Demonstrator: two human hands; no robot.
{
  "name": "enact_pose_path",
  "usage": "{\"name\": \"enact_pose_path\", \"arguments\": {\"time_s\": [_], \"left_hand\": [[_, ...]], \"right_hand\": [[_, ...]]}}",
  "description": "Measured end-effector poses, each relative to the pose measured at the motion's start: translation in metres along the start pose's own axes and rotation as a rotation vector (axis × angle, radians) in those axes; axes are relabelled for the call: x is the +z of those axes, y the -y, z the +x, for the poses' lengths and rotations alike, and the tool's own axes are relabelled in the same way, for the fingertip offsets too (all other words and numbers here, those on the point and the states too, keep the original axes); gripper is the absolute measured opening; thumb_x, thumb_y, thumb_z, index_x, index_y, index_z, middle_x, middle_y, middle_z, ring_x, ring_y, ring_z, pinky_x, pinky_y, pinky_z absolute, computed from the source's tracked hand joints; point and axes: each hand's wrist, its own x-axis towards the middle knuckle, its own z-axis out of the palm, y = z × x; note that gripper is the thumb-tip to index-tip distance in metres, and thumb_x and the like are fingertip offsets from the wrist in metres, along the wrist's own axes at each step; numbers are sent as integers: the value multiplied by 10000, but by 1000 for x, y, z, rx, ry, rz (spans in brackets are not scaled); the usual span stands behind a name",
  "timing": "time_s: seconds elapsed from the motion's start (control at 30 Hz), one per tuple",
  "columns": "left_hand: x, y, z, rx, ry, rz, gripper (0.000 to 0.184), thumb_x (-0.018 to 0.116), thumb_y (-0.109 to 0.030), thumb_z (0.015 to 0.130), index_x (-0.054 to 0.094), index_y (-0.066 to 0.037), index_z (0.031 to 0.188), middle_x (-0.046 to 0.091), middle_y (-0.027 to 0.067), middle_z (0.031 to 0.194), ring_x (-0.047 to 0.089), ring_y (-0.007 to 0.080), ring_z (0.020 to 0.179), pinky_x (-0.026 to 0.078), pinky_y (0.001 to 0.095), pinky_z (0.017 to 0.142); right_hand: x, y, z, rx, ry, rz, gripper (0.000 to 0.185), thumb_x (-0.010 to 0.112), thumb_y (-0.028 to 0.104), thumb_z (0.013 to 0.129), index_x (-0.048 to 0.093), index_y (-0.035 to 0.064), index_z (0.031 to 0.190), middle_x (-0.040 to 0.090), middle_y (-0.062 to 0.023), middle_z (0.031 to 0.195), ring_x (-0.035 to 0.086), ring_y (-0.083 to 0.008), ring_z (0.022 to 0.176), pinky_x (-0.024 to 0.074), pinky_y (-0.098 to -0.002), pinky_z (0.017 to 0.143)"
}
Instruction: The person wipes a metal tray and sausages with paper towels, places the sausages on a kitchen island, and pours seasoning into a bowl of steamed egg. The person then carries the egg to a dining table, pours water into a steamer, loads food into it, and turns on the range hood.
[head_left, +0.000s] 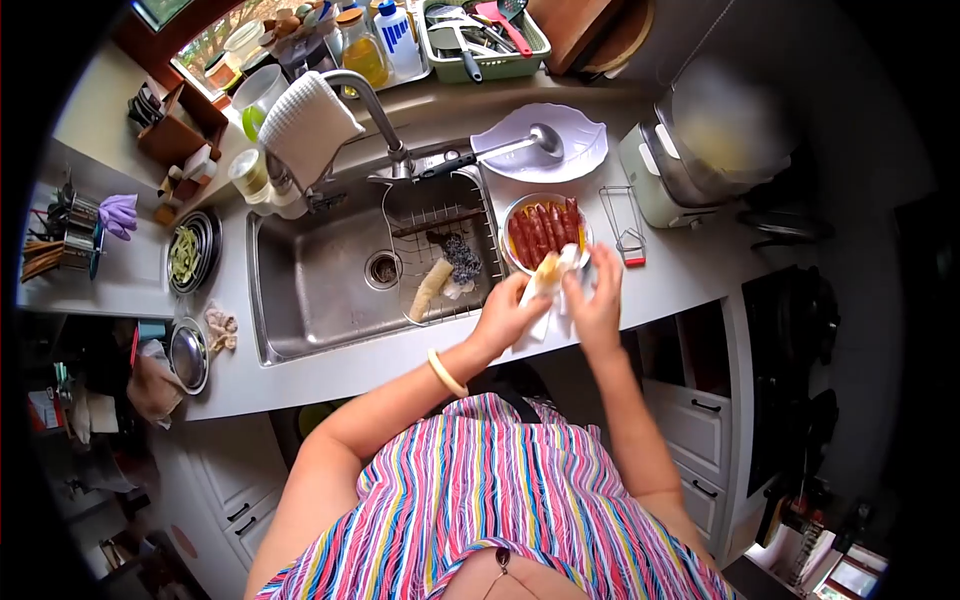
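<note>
At the counter's front edge, my left hand (507, 318) pinches a white paper or cloth (538, 325) with something yellowish (547, 270) at its top. My right hand (598, 298) is at the other side of the white piece, its fingers bent and slightly blurred; whether it grips the piece is unclear. Just beyond both hands sits a bowl (507, 238) with several dark red sausage-like sticks (540, 230). A ladle (545, 140) lies on a white leaf-shaped plate (590, 160) behind the bowl.
The steel sink (310, 300) is at the left, with a wire rack (410, 300) holding a loofah (430, 290) and a scouring pad (461, 258). A faucet (375, 110) rises behind. To the right are a wire stand (625, 235) and a steamer-like appliance (650, 180).
</note>
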Motion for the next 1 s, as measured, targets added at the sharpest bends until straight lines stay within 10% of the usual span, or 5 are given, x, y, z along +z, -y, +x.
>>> {"name": "enact_pose_path", "arguments": {"time_s": [0.33,0.47,0.67,0.9,1.0], "left_hand": [[11,48,-48,-457,287,-645,428,406,-377,945,505,-26,1170,586,51,1045,564,118,881,467,251,710],[23,31,-43,-399,139,-717,492,378,-429,936,486,-10,1170,584,55,1059,570,133,904,485,309,728],[76,86,-19,-225,-134,-88,99,557,-94,832,543,-21,897,551,8,768,513,87,647,433,216,593],[87,55,-14,-353,109,-321,255,446,-174,919,545,11,1064,613,89,908,619,157,756,513,260,637],[39,98,14,-200,-273,-87,184,468,-114,884,555,10,988,608,98,767,598,148,577,504,258,533]], "right_hand": [[-17,-50,-56,798,493,1005,353,581,218,875,497,-25,1117,581,-62,1016,555,-140,907,446,-280,806],[-16,-88,-55,596,284,779,247,601,131,829,538,-9,1022,601,-106,982,577,-180,873,459,-303,758],[-39,-80,-57,-55,342,-23,281,596,40,697,550,15,973,545,-159,951,552,-362,879,462,-395,754],[-40,-121,-54,88,361,144,149,591,110,785,566,-1,881,592,-200,798,588,-375,761,460,-398,662],[-31,-174,-30,263,28,56,182,563,119,815,541,-33,913,594,-231,800,583,-400,760,460,-396,649]]}}
